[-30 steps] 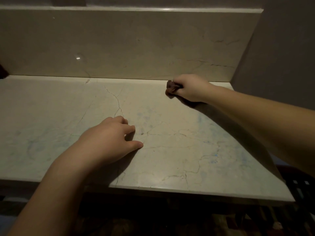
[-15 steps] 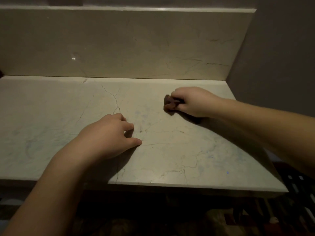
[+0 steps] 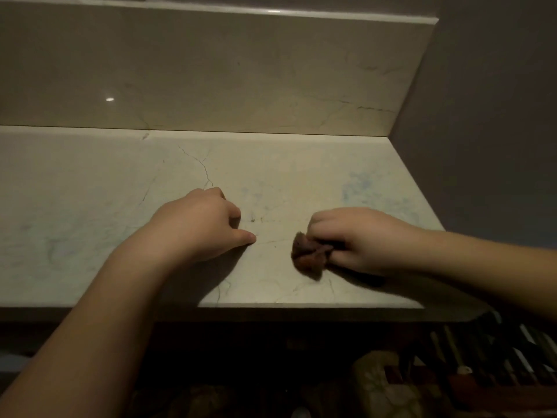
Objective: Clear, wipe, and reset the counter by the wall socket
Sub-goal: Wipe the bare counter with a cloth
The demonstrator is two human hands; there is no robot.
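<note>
A pale marble counter with dark cracks and faint blue smears fills the middle of the head view. My right hand grips a small bunched brown cloth and presses it on the counter near the front edge. My left hand rests on the stone just left of the cloth, fingers curled under and thumb pointing right, holding nothing. No wall socket shows in this view.
A marble backsplash runs along the rear. A grey side wall closes the counter on the right. Below the front edge lie dark, dim objects I cannot make out.
My right hand has dragged the brown cloth from the back right corner toward the front of the counter. My left hand has stayed where it was.
</note>
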